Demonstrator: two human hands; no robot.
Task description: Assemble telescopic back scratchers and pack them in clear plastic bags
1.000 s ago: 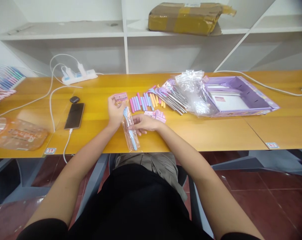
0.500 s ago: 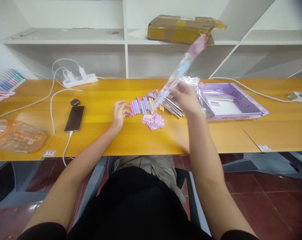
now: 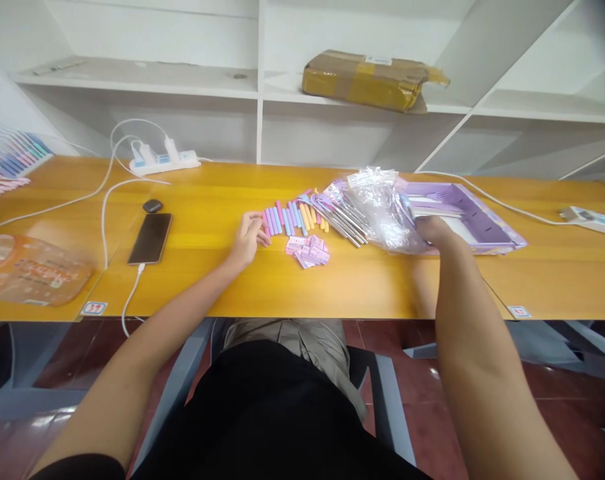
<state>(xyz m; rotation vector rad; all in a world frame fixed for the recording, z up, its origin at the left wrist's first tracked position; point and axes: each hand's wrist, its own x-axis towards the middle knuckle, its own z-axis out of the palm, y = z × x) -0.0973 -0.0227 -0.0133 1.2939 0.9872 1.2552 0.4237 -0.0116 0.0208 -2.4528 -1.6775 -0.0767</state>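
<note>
My left hand (image 3: 249, 237) rests on the table with its fingers loosely apart, its fingertips at the leftmost of a row of pink, blue, purple and yellow sticks (image 3: 287, 219). My right hand (image 3: 432, 231) is at the near left side of a purple box tray (image 3: 487, 217), beside a heap of clear plastic bags (image 3: 382, 210). A blurred blue piece shows by its fingers, which are mostly hidden. Metal-shafted utensils (image 3: 345, 223) with purple and blue heads lie left of the bags. Small pink printed cards (image 3: 309, 252) are piled in front of the sticks.
A phone (image 3: 151, 239) on a cable and a small black case (image 3: 153, 206) lie at left, near an orange-printed plastic bag (image 3: 47, 270). Behind them is a power strip (image 3: 165, 162). A taped carton (image 3: 367, 80) sits on the shelf; another power strip (image 3: 592, 219) lies far right.
My right hand has moved right and down to the bags and box, and the wrapped blue-and-pink item it held up no longer shows raised. My left hand stays by the sticks.
</note>
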